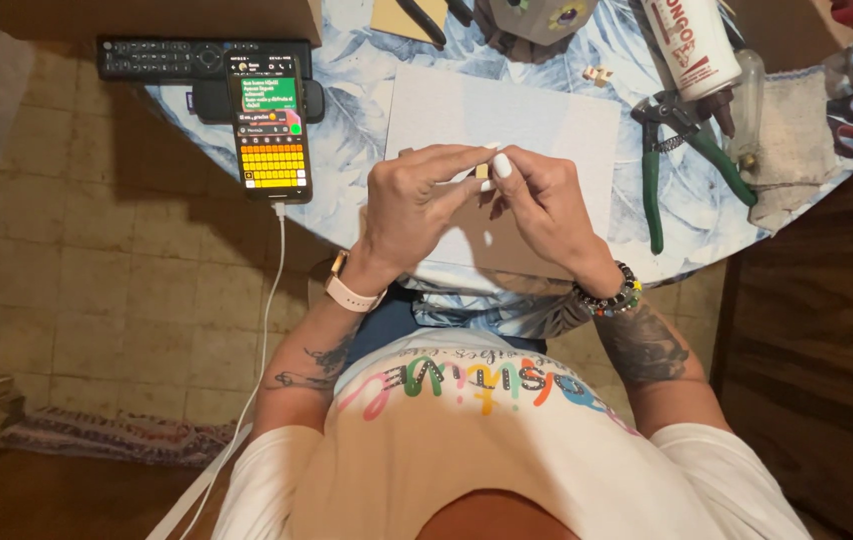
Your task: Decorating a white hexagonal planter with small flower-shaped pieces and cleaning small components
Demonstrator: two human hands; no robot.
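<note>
Pinching a small wooden piece [483,172] between both hands' fingers [447,158], she'd do best steadying it over the white board [547,120]

We are seeing both hands meeting over the board [507,120], left hand [412,205] beside right hand [547,205], a small piece [483,172] between their fingertips. Phone [272,130] is lying left of the board, pliers [682,150] right, remote [172,58] behind the phone.
</note>
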